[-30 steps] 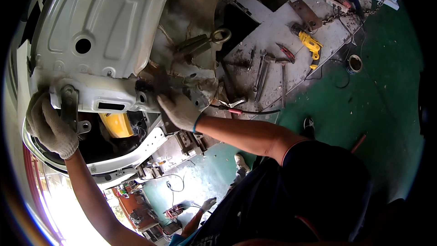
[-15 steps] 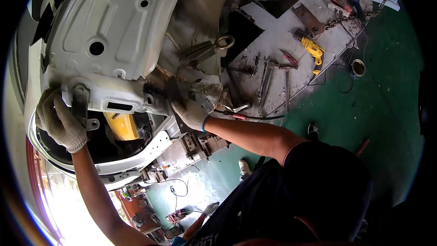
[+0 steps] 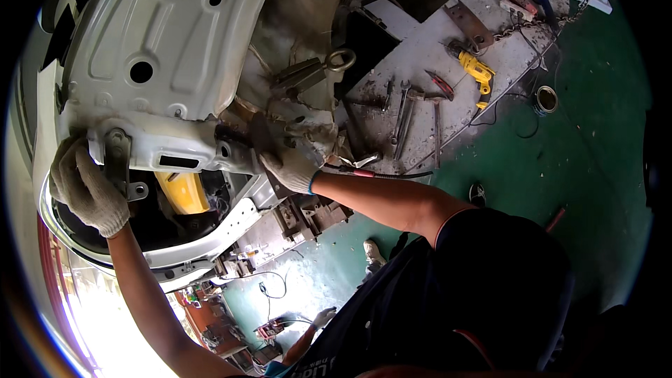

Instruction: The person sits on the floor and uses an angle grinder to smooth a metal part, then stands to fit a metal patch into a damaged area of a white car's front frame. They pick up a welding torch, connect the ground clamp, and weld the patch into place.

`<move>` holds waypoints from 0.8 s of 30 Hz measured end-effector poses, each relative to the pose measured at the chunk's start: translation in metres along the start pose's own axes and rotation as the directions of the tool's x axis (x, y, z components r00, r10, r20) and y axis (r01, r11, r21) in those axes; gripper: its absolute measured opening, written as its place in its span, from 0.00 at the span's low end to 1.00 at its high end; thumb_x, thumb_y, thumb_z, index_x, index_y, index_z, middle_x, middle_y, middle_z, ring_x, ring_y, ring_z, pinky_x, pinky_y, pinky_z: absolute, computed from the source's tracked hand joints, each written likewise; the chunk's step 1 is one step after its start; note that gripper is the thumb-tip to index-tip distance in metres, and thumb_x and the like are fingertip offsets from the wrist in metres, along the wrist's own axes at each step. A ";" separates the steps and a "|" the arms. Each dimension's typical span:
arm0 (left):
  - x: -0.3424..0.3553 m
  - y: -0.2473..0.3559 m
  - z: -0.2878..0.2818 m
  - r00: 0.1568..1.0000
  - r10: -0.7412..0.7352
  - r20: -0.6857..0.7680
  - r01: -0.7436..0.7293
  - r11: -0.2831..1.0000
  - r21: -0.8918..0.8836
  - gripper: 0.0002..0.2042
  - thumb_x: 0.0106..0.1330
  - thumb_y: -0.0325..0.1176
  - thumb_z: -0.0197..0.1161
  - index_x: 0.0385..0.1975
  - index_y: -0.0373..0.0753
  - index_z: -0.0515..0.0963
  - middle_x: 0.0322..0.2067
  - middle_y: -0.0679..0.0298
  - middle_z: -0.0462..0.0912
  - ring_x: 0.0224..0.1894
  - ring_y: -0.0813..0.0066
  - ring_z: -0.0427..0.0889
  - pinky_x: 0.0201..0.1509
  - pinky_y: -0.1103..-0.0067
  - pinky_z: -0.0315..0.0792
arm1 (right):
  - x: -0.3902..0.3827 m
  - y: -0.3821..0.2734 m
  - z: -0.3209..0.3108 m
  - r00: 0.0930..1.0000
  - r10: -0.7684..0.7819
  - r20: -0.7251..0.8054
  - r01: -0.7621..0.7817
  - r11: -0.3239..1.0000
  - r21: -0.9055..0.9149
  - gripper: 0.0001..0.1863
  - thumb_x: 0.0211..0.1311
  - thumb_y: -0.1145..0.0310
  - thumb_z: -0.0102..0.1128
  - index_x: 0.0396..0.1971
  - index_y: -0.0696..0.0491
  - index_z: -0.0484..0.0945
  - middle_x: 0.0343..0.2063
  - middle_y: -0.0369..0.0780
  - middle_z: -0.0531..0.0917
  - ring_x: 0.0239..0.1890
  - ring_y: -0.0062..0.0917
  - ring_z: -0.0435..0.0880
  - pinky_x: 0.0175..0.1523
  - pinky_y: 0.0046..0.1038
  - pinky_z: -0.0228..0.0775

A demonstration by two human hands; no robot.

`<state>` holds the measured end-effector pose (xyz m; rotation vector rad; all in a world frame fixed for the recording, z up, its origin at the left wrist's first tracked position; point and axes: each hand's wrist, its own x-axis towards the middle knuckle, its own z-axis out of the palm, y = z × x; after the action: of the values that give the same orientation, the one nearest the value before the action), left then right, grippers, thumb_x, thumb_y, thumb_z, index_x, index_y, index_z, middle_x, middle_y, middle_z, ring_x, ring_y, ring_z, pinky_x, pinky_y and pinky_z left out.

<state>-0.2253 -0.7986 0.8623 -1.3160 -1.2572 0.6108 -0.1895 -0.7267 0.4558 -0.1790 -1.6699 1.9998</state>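
My left hand (image 3: 89,185), in a knitted work glove, is closed over the edge of the pale car body panel (image 3: 175,49), fingers bent and tips hidden. Right beside it is a metal bracket (image 3: 117,161) with a round-holed tab. On the far side of the panel's near end, my gloved right hand (image 3: 292,168) grips a dark flat metal strip (image 3: 262,140), its thumb showing and its other fingers partly hidden. Crumpled sheet metal (image 3: 315,129) lies just beyond. Between the hands, a yellow part (image 3: 183,192) shows inside the body opening.
A clamp with a ring (image 3: 340,60) is fixed to the torn metal. On the grey platform lie wrenches (image 3: 402,122), a hammer (image 3: 437,126), red-handled pliers (image 3: 439,84), a yellow drill (image 3: 477,73) and a chain (image 3: 521,30). A tin (image 3: 544,100) stands by its edge. Another person's gloved hand (image 3: 324,318) shows below.
The whole view has shifted slightly to the left. Both hands keep about the same places on the car body.
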 end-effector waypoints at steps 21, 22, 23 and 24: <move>-0.007 -0.003 0.003 0.988 -0.135 0.073 0.142 0.985 -0.097 0.21 0.60 0.30 0.78 0.51 0.32 0.80 0.48 0.57 0.87 0.52 0.60 0.86 0.55 0.67 0.74 | 0.018 -0.005 -0.015 0.993 0.098 0.071 -0.089 0.989 -0.121 0.24 0.79 0.50 0.49 0.49 0.60 0.77 0.27 0.58 0.84 0.28 0.52 0.86 0.35 0.48 0.78; -0.003 -0.001 0.002 0.966 -0.238 0.102 0.249 0.962 -0.112 0.20 0.61 0.29 0.77 0.51 0.32 0.80 0.48 0.56 0.87 0.52 0.61 0.86 0.55 0.68 0.74 | 0.021 0.011 -0.014 0.989 -0.138 0.049 0.146 0.956 -0.255 0.24 0.79 0.51 0.49 0.48 0.60 0.78 0.26 0.57 0.85 0.28 0.51 0.86 0.34 0.46 0.79; -0.009 0.003 0.010 0.981 -0.181 0.066 0.189 0.972 -0.139 0.17 0.64 0.30 0.74 0.50 0.32 0.81 0.49 0.57 0.88 0.52 0.61 0.85 0.56 0.68 0.73 | 0.016 -0.018 -0.019 0.994 -0.103 -0.023 0.095 0.969 -0.226 0.23 0.78 0.52 0.50 0.43 0.59 0.79 0.24 0.57 0.83 0.27 0.52 0.85 0.33 0.48 0.77; -0.012 0.006 0.012 0.991 -0.133 0.030 0.136 0.979 -0.149 0.14 0.67 0.30 0.71 0.49 0.32 0.82 0.49 0.57 0.88 0.52 0.62 0.84 0.57 0.69 0.72 | 0.010 -0.052 -0.026 0.993 -0.070 -0.095 0.052 0.981 -0.185 0.22 0.78 0.52 0.51 0.37 0.58 0.81 0.22 0.56 0.82 0.25 0.52 0.84 0.32 0.49 0.74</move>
<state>-0.2380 -0.8035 0.8499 -1.3386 -1.4192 0.4409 -0.1709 -0.6942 0.5011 -0.2861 -1.7703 1.7627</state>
